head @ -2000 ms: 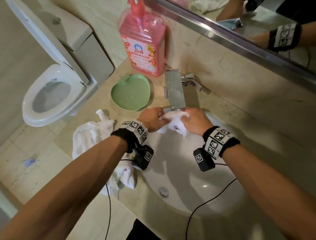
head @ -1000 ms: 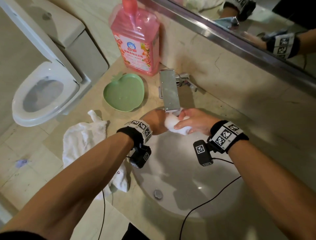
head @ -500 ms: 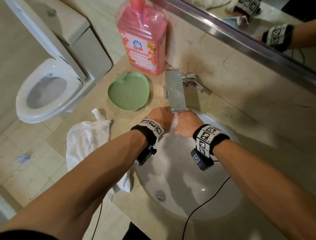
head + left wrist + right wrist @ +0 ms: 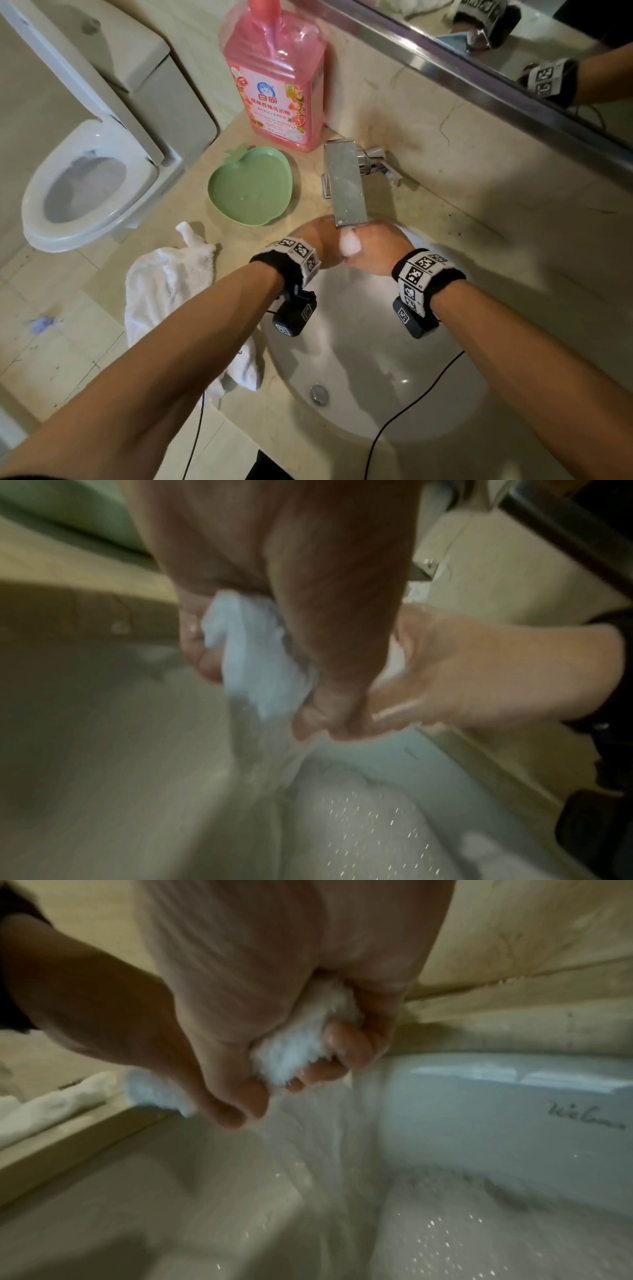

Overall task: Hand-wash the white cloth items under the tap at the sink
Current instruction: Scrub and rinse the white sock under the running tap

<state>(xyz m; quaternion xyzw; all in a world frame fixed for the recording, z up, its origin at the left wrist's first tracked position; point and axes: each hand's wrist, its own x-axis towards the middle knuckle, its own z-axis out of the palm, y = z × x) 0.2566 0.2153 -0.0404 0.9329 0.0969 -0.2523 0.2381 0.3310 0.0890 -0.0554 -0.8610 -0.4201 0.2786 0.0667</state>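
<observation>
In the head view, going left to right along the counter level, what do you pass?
Toilet → white cloth pile → green apple-shaped dish → left hand → bunched white cloth under the tap → right hand.

Beige marble counter point(image 4: 479, 192), mirror point(image 4: 513, 51) above, white toilet point(image 4: 85, 185) at left, pale tiled floor point(image 4: 51, 342), dim light

Bare forearms, black marker-tagged wristbands point(image 4: 426, 274), cabled wrist cameras point(image 4: 294, 317)
</observation>
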